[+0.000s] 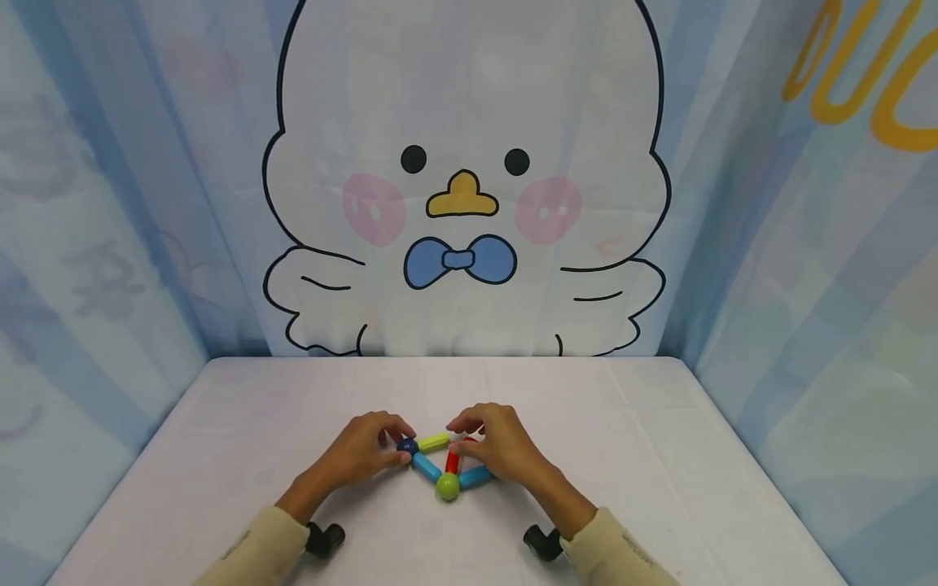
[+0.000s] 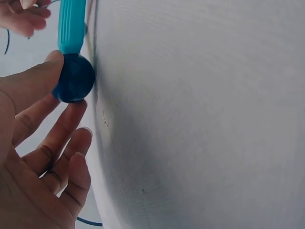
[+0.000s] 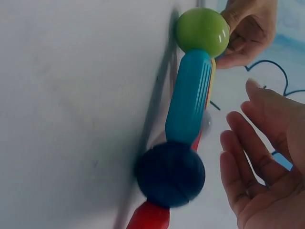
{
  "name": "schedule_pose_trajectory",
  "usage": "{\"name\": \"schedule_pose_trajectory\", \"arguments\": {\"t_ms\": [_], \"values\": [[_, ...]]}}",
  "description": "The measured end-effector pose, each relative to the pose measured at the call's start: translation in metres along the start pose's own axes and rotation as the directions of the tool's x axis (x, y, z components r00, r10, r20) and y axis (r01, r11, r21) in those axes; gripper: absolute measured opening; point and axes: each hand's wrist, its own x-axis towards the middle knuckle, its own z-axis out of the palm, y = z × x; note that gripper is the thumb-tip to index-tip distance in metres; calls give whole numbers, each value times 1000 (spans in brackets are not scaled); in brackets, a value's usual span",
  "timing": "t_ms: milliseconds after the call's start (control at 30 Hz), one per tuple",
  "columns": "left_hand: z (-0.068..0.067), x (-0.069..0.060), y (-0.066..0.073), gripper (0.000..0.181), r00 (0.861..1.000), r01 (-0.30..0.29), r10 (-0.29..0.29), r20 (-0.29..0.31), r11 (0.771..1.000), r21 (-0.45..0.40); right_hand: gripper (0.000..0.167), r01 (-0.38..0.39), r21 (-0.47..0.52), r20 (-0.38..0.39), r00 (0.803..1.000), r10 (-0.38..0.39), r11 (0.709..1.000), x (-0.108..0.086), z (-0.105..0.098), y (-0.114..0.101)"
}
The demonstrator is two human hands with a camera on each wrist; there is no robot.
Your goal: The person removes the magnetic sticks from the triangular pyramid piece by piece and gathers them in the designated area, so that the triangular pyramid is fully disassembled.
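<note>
A toy frame of coloured rods and balls lies on the table. My left hand point(image 1: 357, 448) pinches a dark blue ball point(image 2: 76, 78) between thumb and fingers. From that ball run a blue rod point(image 1: 427, 467) and a yellow-green rod point(image 1: 433, 442). The blue rod reaches a green ball point(image 1: 448, 487), which also joins a red rod point(image 1: 452, 461) and another blue rod point(image 3: 188, 98). A second dark blue ball point(image 3: 170, 174) with a red rod below it shows in the right wrist view. My right hand point(image 1: 507, 446) hovers beside the frame, fingers loosely bent and holding nothing.
A white cloth covers the table point(image 1: 220, 456). Behind it hangs a curtain point(image 1: 469, 98) printed with a cartoon duck, and patterned curtains stand at both sides. Black wrist cameras show at the left sleeve point(image 1: 256, 549) and right sleeve point(image 1: 615, 549).
</note>
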Motion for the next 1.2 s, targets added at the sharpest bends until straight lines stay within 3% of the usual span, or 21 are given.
{"name": "schedule_pose_trajectory", "arguments": {"t_ms": [400, 633, 1200], "values": [[0, -2, -1, 27, 999, -41, 41, -5, 999, -15, 19, 30, -29, 66, 997, -28, 999, 23, 19, -8], [0, -1, 0, 26, 1000, -20, 20, 7, 1000, -20, 16, 11, -30, 90, 996, -8, 999, 28, 25, -12], [0, -2, -3, 28, 998, -62, 63, 10, 998, -15, 10, 1, -41, 94, 996, 3, 999, 32, 36, -20]]}}
